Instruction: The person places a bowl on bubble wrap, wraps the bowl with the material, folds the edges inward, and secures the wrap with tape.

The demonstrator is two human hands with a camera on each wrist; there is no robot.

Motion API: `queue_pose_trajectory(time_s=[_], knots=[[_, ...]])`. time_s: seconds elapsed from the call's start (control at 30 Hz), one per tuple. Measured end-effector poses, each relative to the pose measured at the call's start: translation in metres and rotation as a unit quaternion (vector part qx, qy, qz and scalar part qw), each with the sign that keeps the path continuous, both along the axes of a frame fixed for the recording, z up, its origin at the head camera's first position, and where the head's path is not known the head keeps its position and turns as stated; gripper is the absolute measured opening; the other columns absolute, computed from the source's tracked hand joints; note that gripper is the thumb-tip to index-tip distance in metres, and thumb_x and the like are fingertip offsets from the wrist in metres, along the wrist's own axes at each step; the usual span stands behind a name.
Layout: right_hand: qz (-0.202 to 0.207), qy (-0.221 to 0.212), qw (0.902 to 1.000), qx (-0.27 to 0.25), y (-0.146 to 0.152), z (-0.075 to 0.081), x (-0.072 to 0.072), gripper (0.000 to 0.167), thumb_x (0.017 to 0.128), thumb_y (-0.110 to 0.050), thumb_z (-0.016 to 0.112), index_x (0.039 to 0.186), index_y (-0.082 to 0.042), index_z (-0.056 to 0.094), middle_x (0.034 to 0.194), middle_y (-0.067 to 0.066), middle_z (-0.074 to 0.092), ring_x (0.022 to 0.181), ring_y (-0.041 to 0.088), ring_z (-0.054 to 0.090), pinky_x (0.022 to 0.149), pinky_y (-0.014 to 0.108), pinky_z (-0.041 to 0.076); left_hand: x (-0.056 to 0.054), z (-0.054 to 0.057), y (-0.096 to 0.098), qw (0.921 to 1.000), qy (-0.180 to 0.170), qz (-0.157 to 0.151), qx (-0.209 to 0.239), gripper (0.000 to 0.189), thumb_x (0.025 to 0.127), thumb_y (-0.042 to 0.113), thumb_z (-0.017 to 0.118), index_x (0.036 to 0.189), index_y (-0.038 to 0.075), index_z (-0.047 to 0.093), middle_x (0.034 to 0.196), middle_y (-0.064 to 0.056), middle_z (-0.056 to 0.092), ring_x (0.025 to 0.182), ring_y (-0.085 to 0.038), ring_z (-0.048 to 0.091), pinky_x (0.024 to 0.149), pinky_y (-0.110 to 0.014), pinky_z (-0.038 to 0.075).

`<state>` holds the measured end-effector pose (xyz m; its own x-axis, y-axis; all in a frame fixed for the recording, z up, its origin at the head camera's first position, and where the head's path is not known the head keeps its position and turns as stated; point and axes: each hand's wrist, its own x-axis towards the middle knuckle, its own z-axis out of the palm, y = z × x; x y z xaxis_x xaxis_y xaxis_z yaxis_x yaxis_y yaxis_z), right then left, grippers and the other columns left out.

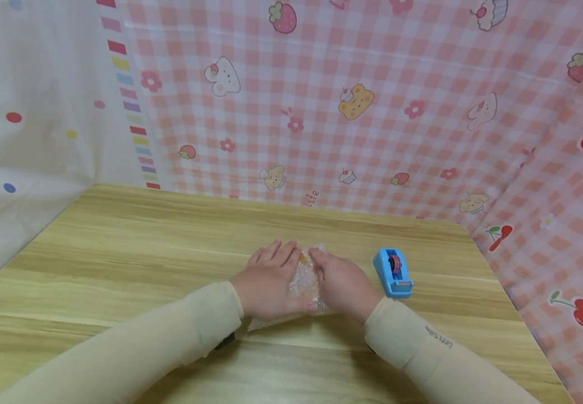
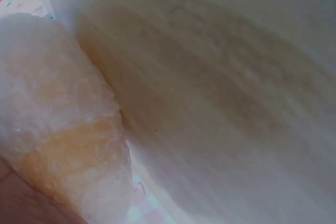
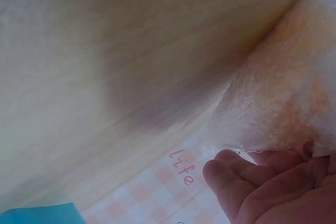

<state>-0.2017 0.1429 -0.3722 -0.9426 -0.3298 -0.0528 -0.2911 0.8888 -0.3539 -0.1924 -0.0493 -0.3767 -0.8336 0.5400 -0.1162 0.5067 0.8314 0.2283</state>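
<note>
Fingers of the left hand [image 1: 268,280] lie mostly straight and slightly spread, pointing far, while its thumb reaches right across the near end of a bubble-wrapped bundle [image 1: 303,283]. Fingers of the right hand [image 1: 344,280] bend round the bundle's right side and hold it; how firmly, I cannot tell. What seems to count most is that the bundle is on the table [image 1: 119,252] between the 2 hands, right of the left fingers and left of the right ones, touching both, so neither hand is nearer. Its exposed strip runs near to far, though the hands cover too much to fix the whole long axis. A pale corner of wrap [image 1: 261,324] sticks out at near left. Right of the right hand, apart from its fingers, stands a blue tape dispenser [image 1: 392,275].
</note>
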Motion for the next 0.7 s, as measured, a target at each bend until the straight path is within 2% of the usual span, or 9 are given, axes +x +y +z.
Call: queue_pose_trajectory(time_s=[0.17, 0.53, 0.7], knots=[[-0.001, -0.002, 1.0, -0.01, 0.002, 0.0, 0.0, 0.046, 0.113, -0.021, 0.044, 0.157, -0.008, 0.05, 0.155, 0.015, 0.056, 0.141, 0.035, 0.057, 0.117, 0.051, 0.046, 0.0, 0.0, 0.001, 1.0, 0.003, 0.002, -0.005, 0.116, 0.092, 0.086, 0.044, 0.169, 0.006, 0.015, 0.178, -0.014, 0.011, 0.164, -0.04, 0.008, 0.131, -0.061, 0.014], [-0.024, -0.039, 0.9985, -0.029, 0.004, 0.007, 0.001, 0.047, 0.114, -0.025, 0.041, 0.16, -0.013, 0.047, 0.16, 0.011, 0.051, 0.146, 0.034, 0.051, 0.119, 0.052, 0.043, 0.001, 0.0, 0.001, 0.9999, 0.015, 0.0, -0.004, 0.111, 0.094, 0.083, 0.045, 0.168, 0.004, 0.02, 0.176, -0.013, 0.02, 0.162, -0.042, 0.016, 0.13, -0.061, 0.017], [-0.032, -0.033, 0.9979, -0.045, 0.009, 0.011, 0.002, 0.047, 0.114, -0.023, 0.042, 0.16, -0.014, 0.047, 0.157, 0.015, 0.053, 0.141, 0.035, 0.057, 0.116, 0.055, 0.047, 0.001, 0.0, 0.002, 0.9999, 0.016, 0.001, -0.006, 0.11, 0.094, 0.082, 0.045, 0.168, 0.004, 0.02, 0.176, -0.013, 0.02, 0.162, -0.041, 0.016, 0.13, -0.061, 0.017]])
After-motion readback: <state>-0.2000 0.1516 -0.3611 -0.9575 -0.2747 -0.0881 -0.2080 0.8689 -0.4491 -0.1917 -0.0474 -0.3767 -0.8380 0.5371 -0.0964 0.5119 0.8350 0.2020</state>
